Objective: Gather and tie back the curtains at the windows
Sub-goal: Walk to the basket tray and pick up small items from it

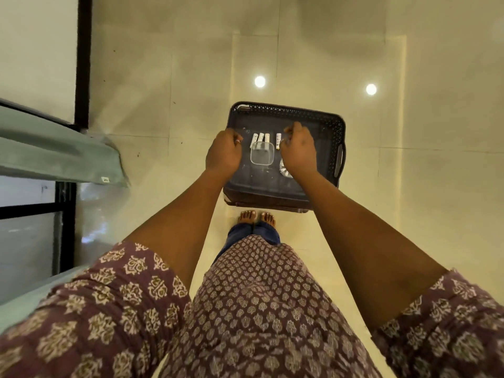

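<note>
A pale green curtain (54, 151) hangs in folds along the left edge, beside a black-framed window (82, 64). Both my hands are held over a dark plastic tray (286, 110) on the floor ahead of my feet. My left hand (223, 152) is curled into a fist over the tray's left side, with a ring on one finger. My right hand (298, 151) has its fingers pinched together beside a small white roll (278, 140). I see nothing clearly held in either hand. Three more white rolls (260, 138) lie in the tray between my hands.
In the tray there is also a clear square container (262, 157) and a round glass object (284, 169), partly under my right wrist. My bare feet (257, 217) stand just behind the tray on a glossy cream tiled floor (409, 214) that reflects two ceiling lights.
</note>
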